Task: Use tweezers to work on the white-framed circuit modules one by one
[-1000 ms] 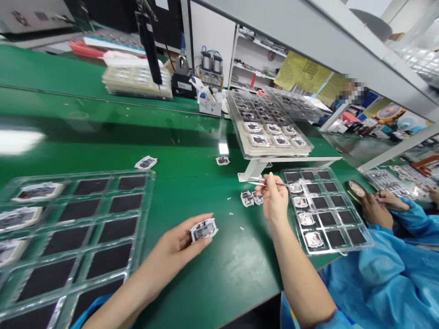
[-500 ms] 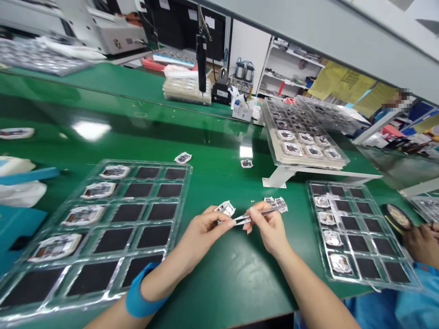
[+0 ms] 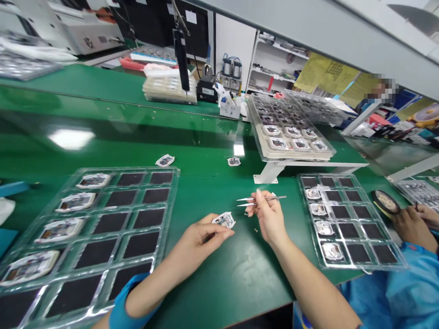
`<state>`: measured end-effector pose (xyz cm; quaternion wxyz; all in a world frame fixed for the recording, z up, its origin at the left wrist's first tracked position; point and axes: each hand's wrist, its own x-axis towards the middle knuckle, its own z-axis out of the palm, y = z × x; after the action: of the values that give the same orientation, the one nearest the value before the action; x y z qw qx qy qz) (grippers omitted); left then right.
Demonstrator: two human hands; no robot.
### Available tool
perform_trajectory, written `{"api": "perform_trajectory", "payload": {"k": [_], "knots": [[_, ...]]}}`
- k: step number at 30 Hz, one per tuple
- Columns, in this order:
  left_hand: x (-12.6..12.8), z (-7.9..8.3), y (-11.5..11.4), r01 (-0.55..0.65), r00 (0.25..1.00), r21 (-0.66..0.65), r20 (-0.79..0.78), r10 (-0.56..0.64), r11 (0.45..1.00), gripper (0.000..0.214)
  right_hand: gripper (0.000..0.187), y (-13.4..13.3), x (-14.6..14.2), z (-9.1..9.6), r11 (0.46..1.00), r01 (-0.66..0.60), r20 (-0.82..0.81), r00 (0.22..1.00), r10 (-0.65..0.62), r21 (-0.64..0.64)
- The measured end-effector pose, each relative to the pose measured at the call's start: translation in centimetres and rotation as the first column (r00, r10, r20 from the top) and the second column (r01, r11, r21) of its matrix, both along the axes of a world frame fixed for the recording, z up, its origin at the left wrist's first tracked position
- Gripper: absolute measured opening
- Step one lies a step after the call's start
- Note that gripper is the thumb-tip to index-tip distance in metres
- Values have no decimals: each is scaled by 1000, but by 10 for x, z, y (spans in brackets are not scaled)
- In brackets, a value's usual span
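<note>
My left hand [image 3: 199, 240] is closed around a small white module [image 3: 224, 220], held just above the green bench. My right hand [image 3: 269, 217] pinches silver tweezers [image 3: 260, 200], tips pointing left, a little to the right of the module. A clear tray [image 3: 164, 208] with dark pockets lies at my left, with several modules in its left column. Another clear tray [image 3: 346, 219] lies at my right, its left column filled with small parts.
A raised tray [image 3: 291, 137] of modules stands on a white stand behind the right tray. Two loose modules [image 3: 165, 160] [image 3: 233, 161] lie on the green bench. A co-worker's hand [image 3: 411, 224] in a blue sleeve works at far right. Stacked trays and equipment line the back.
The tweezers have drawn away from the module to the right and up a little. My left hand with the module has sunk slightly. My view shifted right.
</note>
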<state>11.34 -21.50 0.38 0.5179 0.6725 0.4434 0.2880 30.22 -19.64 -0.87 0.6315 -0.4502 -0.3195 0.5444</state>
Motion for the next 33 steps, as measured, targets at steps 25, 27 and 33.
{"api": "perform_trajectory", "payload": {"k": [25,27,33], "knots": [[4,-4,-6,99,994,21,-40,-98,995,24,35,5,4,-2,996,87,-149,985,-91,-35],[4,-3,-6,103,994,24,-42,-102,994,24,34,5,4,-1,996,78,-144,986,-82,-33],[5,-1,-6,80,996,6,-35,-80,997,26,36,5,4,0,998,61,-164,984,-65,-32]]}}
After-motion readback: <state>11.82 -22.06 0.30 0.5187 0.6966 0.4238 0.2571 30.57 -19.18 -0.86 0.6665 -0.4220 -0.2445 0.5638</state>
